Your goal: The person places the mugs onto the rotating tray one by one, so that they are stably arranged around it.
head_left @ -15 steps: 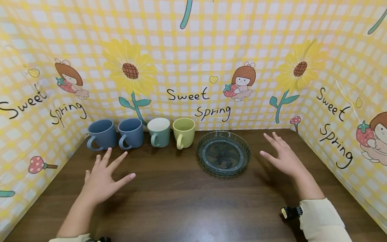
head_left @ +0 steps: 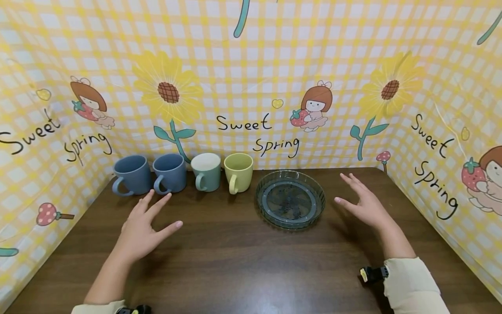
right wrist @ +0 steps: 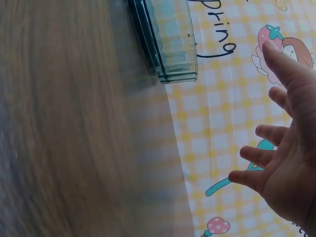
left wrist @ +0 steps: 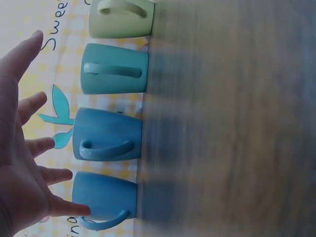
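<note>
Four mugs would be several: a row of mugs stands upright along the back left of the table. From the left come a blue mug (head_left: 135, 179), a second blue mug (head_left: 174, 174), a teal mug with a white inside (head_left: 209, 176) and a yellow-green mug (head_left: 242, 174). Right of them sits a round clear dish (head_left: 290, 221) with ribbed walls. My left hand (head_left: 139, 235) hovers in front of the blue mugs, fingers spread, holding nothing. Right of the dish, my right hand (head_left: 368, 207) is apart from it, fingers extended and holding nothing.
A brown wooden table (head_left: 251, 270) carries everything. Yellow checked cloth (head_left: 251, 65) printed with flowers and words hangs behind it and along both sides. Each wrist wears a small black camera, such as the right one (head_left: 374, 274).
My left hand has shifted a little to the right. My right hand has moved slightly left, toward the dish. The mugs and dish stay where they were.
</note>
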`<state>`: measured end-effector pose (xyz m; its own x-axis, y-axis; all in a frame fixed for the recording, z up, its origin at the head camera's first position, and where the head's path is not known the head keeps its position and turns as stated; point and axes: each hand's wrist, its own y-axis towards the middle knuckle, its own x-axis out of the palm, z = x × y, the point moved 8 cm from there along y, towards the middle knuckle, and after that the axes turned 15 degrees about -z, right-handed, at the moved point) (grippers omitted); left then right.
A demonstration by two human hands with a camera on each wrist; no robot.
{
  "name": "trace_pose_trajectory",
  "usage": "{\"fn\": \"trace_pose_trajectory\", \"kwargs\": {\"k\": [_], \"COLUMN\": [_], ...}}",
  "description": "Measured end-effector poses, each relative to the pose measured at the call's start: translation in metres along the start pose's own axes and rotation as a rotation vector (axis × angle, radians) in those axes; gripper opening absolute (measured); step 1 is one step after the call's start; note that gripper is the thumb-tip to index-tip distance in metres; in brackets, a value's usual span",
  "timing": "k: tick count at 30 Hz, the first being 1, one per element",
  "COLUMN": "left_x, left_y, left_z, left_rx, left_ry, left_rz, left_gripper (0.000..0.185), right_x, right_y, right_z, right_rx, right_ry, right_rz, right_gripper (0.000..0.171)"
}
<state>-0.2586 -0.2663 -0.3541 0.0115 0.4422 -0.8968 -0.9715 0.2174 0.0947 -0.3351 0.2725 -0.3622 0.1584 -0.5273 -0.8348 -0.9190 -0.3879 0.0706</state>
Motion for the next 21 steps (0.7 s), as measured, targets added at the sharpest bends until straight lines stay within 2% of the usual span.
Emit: {"fn": "trace_pose_trajectory", "kwargs": {"k": [8,15,21], "left_x": [0.001,0.005,0.013], "left_y": [0.006,0.011,0.018], "left_z": [0.004,0.008,0.010], "left_rx": [0.059,0.048,0.044], "left_ry": [-0.159,-0.266,-0.310], "left_rz": [0.032,0.013,-0.009], "left_gripper": [0.077,0.075,0.077], "right_x": [0.003,0.007,0.008], "right_y": [0.003,0.007,0.010], "right_z": [0.003,0.006,0.006], "right_rx": [-0.002,0.001,-0.004], "right_ry": [0.084,0.181,0.213], "right_rz": [0.009,-0.011,-0.028], "right_gripper": [0.071,0.069,0.068]}}
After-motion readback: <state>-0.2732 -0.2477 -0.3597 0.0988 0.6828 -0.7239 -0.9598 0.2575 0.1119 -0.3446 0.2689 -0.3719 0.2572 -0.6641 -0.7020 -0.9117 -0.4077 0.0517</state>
